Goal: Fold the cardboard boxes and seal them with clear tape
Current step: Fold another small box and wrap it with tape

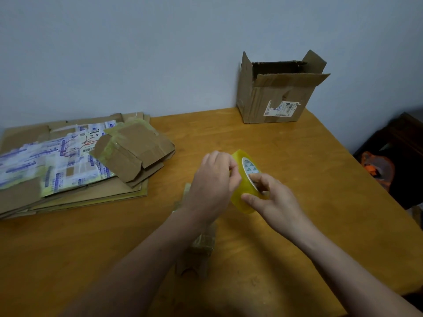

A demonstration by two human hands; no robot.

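Observation:
A yellowish roll of clear tape (239, 159) is held above the middle of the table. My right hand (273, 200) grips it, with fingers through the core and the thumb on its outer face. My left hand (211, 179) pinches at the roll's outer surface near its top left. Under my left forearm a small cardboard box (201, 250) lies on the table, mostly hidden. A stack of flattened cardboard boxes (75, 163) lies at the left. An upright cardboard box (278, 92) with open top flaps stands at the back right.
The wooden table (309, 179) stands against a pale wall, and its right edge runs diagonally. Beyond that edge, on the floor, are dark objects and an orange item (377, 168).

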